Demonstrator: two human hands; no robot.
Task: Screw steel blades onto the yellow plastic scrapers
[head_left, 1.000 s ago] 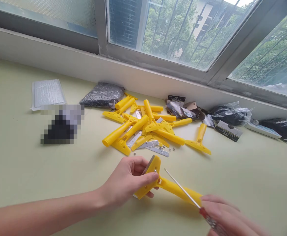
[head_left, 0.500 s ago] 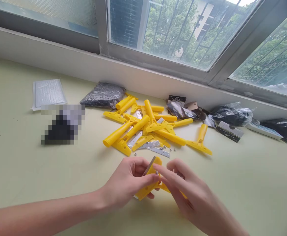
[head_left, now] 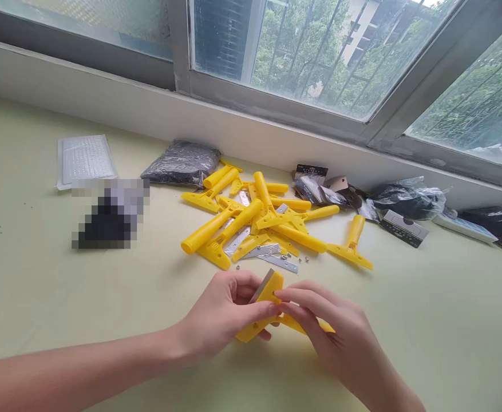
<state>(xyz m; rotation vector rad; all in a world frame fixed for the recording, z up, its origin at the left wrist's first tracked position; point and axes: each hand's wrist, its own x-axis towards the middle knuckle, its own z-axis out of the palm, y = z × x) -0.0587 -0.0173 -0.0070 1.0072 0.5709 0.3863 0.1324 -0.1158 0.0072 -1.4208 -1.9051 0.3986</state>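
Observation:
My left hand [head_left: 222,309] is closed round the head of a yellow scraper [head_left: 277,280], thumb on its front face. A metal blade [head_left: 263,286] shows along the head's upper left edge. The scraper's handle runs down to the right, partly behind my right hand [head_left: 334,320]. Fingertips of that hand are drawn together at a hole in the scraper head; whatever is pinched there is hidden. Just beyond lie several loose scraper blades [head_left: 279,263], a yellow clamping plate [head_left: 249,248] and small metal screws or nuts [head_left: 238,267].
A pile of yellow scrapers [head_left: 244,220] lies mid-table, with one lone scraper [head_left: 351,249] to its right. A black bag [head_left: 182,163], a clear plastic pack [head_left: 86,161] and a blurred dark item [head_left: 109,220] sit left. Cards [head_left: 403,228] and plastic-wrapped bundles [head_left: 409,199] line the window wall.
A small shiny fastener seen at my right fingertips is out of sight now, and a dark hole shows there. My right fingers have drawn closer together. My left hand keeps its hold.

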